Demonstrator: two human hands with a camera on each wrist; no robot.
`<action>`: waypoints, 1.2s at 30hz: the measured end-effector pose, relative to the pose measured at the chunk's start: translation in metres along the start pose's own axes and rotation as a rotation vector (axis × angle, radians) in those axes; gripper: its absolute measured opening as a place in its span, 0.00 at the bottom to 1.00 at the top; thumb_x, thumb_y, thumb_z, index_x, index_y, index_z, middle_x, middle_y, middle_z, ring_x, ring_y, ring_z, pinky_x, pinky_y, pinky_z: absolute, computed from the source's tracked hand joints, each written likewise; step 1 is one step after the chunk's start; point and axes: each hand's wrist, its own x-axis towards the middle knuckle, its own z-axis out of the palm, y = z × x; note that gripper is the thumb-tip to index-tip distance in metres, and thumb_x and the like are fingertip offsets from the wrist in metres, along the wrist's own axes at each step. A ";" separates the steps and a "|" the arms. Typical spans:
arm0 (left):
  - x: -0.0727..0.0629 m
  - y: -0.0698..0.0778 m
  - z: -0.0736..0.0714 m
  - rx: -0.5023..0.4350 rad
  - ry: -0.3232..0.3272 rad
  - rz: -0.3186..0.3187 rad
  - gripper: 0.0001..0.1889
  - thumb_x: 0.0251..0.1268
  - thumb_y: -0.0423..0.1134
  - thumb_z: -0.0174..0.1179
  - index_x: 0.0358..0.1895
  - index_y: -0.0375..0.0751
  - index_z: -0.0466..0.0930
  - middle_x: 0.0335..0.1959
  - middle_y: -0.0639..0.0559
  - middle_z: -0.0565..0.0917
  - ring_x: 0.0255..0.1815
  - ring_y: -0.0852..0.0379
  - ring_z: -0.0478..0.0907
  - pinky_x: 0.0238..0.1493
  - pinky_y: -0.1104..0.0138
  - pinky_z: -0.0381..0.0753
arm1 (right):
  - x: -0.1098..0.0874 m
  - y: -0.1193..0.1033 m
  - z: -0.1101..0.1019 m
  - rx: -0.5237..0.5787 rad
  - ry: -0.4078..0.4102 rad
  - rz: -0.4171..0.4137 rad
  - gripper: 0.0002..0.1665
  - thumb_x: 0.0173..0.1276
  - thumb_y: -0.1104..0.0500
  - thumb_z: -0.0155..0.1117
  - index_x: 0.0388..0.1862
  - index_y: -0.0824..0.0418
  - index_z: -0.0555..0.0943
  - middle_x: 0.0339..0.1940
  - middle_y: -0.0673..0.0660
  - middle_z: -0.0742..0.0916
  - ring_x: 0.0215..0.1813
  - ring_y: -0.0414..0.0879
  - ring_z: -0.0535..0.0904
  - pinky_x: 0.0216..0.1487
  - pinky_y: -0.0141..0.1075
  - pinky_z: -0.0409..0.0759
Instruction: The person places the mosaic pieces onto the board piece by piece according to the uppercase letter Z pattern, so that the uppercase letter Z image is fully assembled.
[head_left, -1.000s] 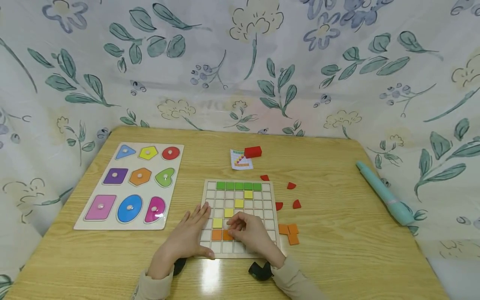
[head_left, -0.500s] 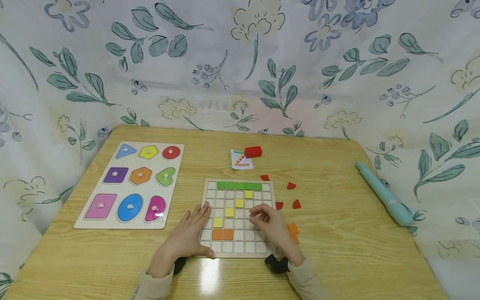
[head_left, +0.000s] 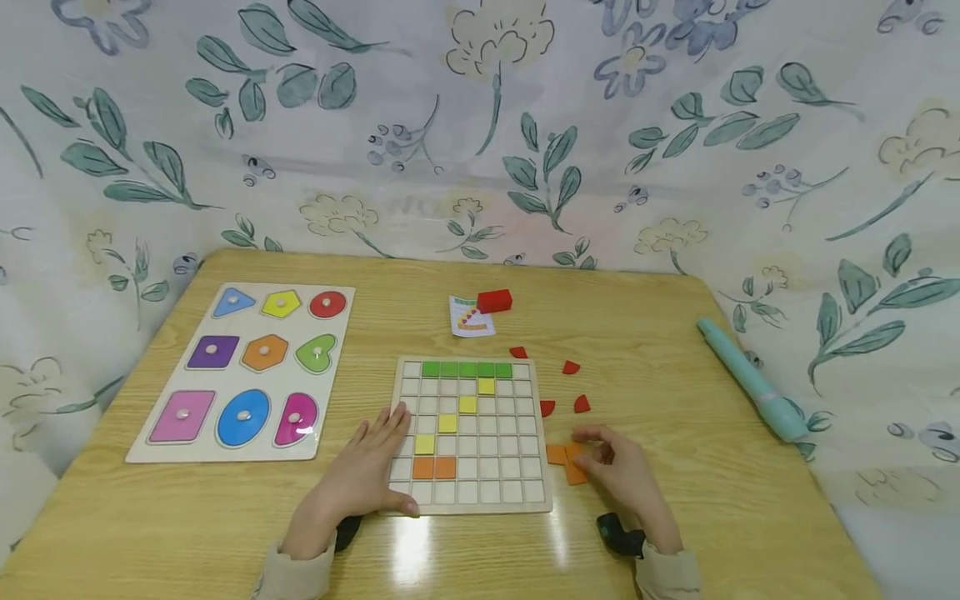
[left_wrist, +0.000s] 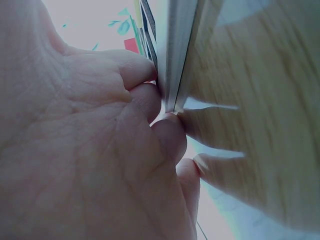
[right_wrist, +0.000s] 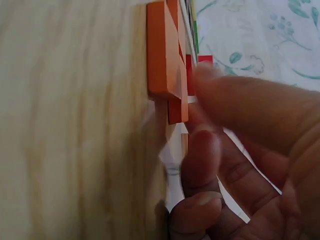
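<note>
A pale wooden grid board (head_left: 499, 507) lies on the table. Across its upper row runs a line of green square tiles (head_left: 468, 369). Yellow tiles (head_left: 447, 423) form a diagonal below them, and two orange tiles (head_left: 434, 468) sit side by side near the bottom left. My left hand (head_left: 360, 471) rests on the board's left edge with fingers spread. Right of the board, my right hand (head_left: 618, 471) is at a small cluster of loose orange tiles (head_left: 556, 454), thumb and index finger apart around one. In the right wrist view the orange tiles (right_wrist: 162, 55) are close to the fingers.
Several red quarter-circle pieces (head_left: 572, 367) lie right of the board. Behind it are a pattern card (head_left: 467, 327) and a red block (head_left: 494, 301). A knobbed shape puzzle (head_left: 283, 387) lies left; a turquoise stick-like object (head_left: 752, 379) lies far right.
My right hand has left the second orange tile on the board and moved right to the loose orange tiles. The left hand stays on the board's edge. The head view has shifted slightly.
</note>
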 end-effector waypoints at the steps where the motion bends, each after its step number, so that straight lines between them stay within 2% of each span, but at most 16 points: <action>1: 0.000 -0.001 0.000 0.000 0.000 -0.001 0.68 0.32 0.63 0.75 0.76 0.32 0.47 0.79 0.40 0.47 0.80 0.37 0.43 0.77 0.41 0.44 | 0.000 0.000 0.000 -0.013 -0.007 -0.003 0.19 0.60 0.67 0.69 0.52 0.58 0.82 0.43 0.54 0.87 0.30 0.37 0.72 0.31 0.26 0.72; 5: -0.001 0.000 -0.001 -0.005 -0.004 -0.003 0.69 0.32 0.63 0.75 0.76 0.32 0.46 0.79 0.40 0.47 0.80 0.37 0.43 0.77 0.40 0.44 | 0.000 0.000 0.001 -0.038 -0.015 -0.039 0.21 0.60 0.70 0.67 0.52 0.59 0.82 0.46 0.55 0.87 0.30 0.37 0.71 0.31 0.26 0.72; 8: -0.001 0.000 -0.001 -0.011 -0.010 -0.006 0.69 0.32 0.63 0.75 0.76 0.32 0.46 0.79 0.40 0.46 0.80 0.38 0.42 0.77 0.41 0.43 | 0.001 0.000 0.001 -0.050 -0.014 -0.075 0.22 0.60 0.72 0.66 0.53 0.59 0.82 0.49 0.56 0.87 0.36 0.39 0.74 0.36 0.26 0.74; 12: -0.001 0.000 -0.001 -0.012 -0.011 -0.004 0.69 0.32 0.63 0.75 0.76 0.32 0.45 0.79 0.40 0.46 0.80 0.38 0.42 0.77 0.41 0.43 | 0.001 -0.002 0.002 -0.045 -0.017 -0.094 0.22 0.60 0.74 0.65 0.52 0.61 0.81 0.49 0.57 0.86 0.45 0.44 0.78 0.41 0.27 0.77; 18: -0.001 0.000 0.000 -0.002 -0.011 0.000 0.68 0.33 0.63 0.74 0.76 0.32 0.45 0.79 0.40 0.46 0.80 0.37 0.42 0.77 0.41 0.44 | 0.006 -0.003 0.004 0.002 0.057 -0.080 0.20 0.58 0.73 0.68 0.51 0.63 0.82 0.39 0.57 0.84 0.39 0.41 0.78 0.37 0.25 0.79; 22: -0.001 0.000 -0.002 0.003 -0.009 -0.002 0.68 0.33 0.63 0.75 0.76 0.32 0.45 0.79 0.40 0.46 0.80 0.37 0.43 0.77 0.41 0.44 | 0.013 -0.012 0.009 0.061 0.085 -0.078 0.20 0.60 0.70 0.68 0.52 0.63 0.82 0.39 0.57 0.85 0.40 0.41 0.80 0.41 0.25 0.81; 25: -0.001 0.000 -0.003 0.005 -0.009 -0.003 0.69 0.32 0.63 0.75 0.76 0.32 0.45 0.79 0.40 0.46 0.80 0.37 0.43 0.77 0.41 0.44 | 0.019 -0.025 0.017 0.117 0.059 -0.085 0.19 0.60 0.69 0.68 0.51 0.62 0.82 0.39 0.58 0.85 0.41 0.43 0.81 0.42 0.25 0.81; 31: -0.002 0.001 -0.003 0.003 -0.010 -0.003 0.68 0.32 0.63 0.75 0.76 0.32 0.46 0.79 0.40 0.47 0.79 0.37 0.43 0.77 0.41 0.44 | 0.028 -0.057 0.046 0.235 -0.053 -0.131 0.18 0.60 0.71 0.67 0.50 0.65 0.82 0.38 0.60 0.87 0.38 0.45 0.83 0.40 0.25 0.82; 36: -0.001 0.001 -0.002 0.001 -0.005 -0.003 0.68 0.33 0.63 0.75 0.76 0.32 0.46 0.79 0.41 0.47 0.80 0.38 0.43 0.77 0.41 0.44 | 0.027 -0.074 0.075 0.234 -0.145 -0.194 0.16 0.59 0.70 0.68 0.47 0.64 0.83 0.35 0.60 0.88 0.34 0.46 0.85 0.36 0.26 0.82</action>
